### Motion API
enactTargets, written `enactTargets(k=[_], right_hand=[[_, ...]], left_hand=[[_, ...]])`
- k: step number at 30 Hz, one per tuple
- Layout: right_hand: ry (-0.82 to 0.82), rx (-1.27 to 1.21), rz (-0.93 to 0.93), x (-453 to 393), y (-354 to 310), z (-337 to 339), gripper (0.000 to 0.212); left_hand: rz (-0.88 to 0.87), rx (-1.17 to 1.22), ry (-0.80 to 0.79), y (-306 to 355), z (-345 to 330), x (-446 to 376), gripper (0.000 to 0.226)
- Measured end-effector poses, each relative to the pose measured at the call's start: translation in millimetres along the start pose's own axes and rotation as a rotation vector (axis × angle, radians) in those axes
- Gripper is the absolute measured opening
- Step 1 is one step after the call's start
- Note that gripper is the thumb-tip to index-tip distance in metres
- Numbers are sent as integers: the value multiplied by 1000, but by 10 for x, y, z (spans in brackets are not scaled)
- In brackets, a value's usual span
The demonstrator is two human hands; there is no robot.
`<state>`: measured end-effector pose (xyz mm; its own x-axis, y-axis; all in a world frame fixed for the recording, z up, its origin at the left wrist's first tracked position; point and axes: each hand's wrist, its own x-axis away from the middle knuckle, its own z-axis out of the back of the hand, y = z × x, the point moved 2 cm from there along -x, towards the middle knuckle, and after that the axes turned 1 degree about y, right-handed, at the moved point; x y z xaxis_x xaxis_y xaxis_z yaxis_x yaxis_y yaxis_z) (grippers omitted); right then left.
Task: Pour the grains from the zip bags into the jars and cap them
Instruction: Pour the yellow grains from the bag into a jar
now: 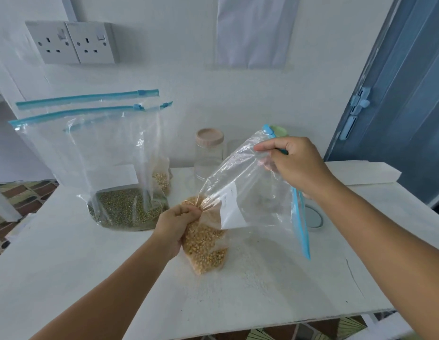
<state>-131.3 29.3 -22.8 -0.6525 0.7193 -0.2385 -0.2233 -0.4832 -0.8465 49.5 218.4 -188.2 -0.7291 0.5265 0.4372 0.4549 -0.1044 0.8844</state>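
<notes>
I hold a clear zip bag (253, 192) with a blue zip strip over the table's middle. Yellow grains (205, 244) fill its lower end. My left hand (175, 224) grips the bag bunched just above the grains. My right hand (294, 163) pinches the bag's upper edge near the zip and lifts it. Behind the bag stands an empty clear jar (209, 155) with a beige cap. A second jar (234, 148) beside it is mostly hidden by the bag. A grey lid (314, 217) lies flat on the table, to the right.
Two more zip bags stand at the left: one with green beans (125, 209), one behind with pale grains (162, 181). The white table (90, 266) meets a wall with sockets (73, 42). A blue door frame (397, 94) is at right. Patterned floor shows below.
</notes>
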Motion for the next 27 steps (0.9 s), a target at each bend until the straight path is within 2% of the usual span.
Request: enactTargets(k=[6, 8, 20, 23, 27], right_hand=[[113, -142, 5, 92, 109, 161, 37], [129, -213, 6, 138, 146, 178, 36], [185, -331, 25, 168, 438, 103, 40], [172, -358, 12, 169, 472, 79, 39], [150, -384, -7, 193, 495, 19, 36]], left_hand=[[-456, -175, 67, 390, 107, 222, 11], [-556, -199, 91, 526, 131, 289, 13], [-732, -255, 125, 604, 125, 427, 17], [-713, -275, 154, 534, 173, 391, 15], [-663, -175, 134, 491, 240, 411, 17]])
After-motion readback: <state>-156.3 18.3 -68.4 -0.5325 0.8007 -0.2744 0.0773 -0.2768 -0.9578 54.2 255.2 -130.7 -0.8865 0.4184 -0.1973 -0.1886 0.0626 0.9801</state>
